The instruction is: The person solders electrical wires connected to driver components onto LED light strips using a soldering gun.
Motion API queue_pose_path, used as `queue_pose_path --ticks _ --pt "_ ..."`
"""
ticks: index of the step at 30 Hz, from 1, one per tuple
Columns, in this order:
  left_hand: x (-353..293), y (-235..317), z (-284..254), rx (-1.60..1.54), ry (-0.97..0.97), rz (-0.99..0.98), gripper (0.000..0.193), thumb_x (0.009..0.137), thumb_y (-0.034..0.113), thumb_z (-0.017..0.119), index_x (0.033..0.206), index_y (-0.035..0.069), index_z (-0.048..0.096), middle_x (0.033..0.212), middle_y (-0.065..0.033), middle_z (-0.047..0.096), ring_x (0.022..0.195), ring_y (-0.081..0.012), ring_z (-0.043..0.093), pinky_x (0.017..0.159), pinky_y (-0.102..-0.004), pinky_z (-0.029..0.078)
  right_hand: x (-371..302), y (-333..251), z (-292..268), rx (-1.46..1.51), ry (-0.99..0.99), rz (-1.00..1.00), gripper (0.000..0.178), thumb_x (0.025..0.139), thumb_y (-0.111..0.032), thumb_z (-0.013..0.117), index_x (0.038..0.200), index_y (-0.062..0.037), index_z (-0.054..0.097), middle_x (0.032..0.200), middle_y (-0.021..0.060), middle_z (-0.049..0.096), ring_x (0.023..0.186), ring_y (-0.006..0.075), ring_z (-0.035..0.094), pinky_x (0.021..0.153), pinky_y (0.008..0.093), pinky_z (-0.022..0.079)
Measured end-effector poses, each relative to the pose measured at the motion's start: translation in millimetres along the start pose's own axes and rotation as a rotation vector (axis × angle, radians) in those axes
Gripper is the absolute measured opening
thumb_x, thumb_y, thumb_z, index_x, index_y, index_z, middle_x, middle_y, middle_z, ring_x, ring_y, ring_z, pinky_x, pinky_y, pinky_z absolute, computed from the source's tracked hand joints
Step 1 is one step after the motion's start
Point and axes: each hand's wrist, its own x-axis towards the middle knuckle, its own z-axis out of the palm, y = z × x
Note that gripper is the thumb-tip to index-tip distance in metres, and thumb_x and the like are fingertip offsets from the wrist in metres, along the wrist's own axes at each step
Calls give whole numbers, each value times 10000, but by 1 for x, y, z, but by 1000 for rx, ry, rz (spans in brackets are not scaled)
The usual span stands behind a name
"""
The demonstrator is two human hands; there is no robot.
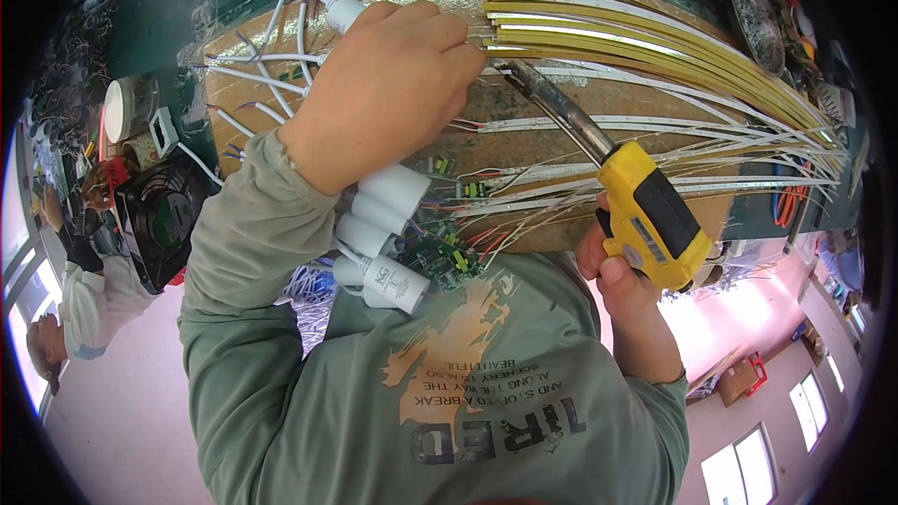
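Observation:
My right hand (617, 266) is wrapped round the grip of a yellow-and-black soldering gun (659, 215). Its metal tip points up and left, close to the fingertips of my left hand (393, 84). That hand is closed, palm down, at the left ends of a bundle of yellow and white LED strips (599, 33); what its fingers pinch is hidden. A white cylindrical housing (344, 13) with a white cable shows just beyond its knuckles. Several more white housings (398, 189) lie beside my left forearm, next to small green circuit boards (444, 257).
A brown board (552, 98) covers part of the green table. More white LED strips (599, 122) with thin wires fan out rightward. White cables (253, 65) with bare ends lie at left, near a black fan (164, 220). Another person (94, 309) sits at far left.

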Motion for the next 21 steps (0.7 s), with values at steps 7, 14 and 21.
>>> queue_pose_path --ticks 7,14,21 --pt "0 0 -1 6 -9 -5 132 741 80 674 867 67 635 881 -62 583 902 -277 579 801 -402 456 -3 2 -2 -40 5 -7 743 814 -358 777 1336 54 445 685 39 510 553 116 457 498 255 387" --pt "0 0 -1 4 -7 -8 141 740 80 673 877 69 642 880 -61 583 903 -275 578 803 -401 456 -3 3 -4 -80 -21 -18 734 827 -350 764 1340 62 437 691 44 506 568 120 459 505 261 395" --pt "0 -1 0 -23 7 -14 154 744 82 677 894 62 646 889 -71 598 906 -284 583 808 -404 461 -5 4 -4 -134 -8 0 713 838 -340 755 1337 60 440 716 46 513 587 120 466 520 266 401"
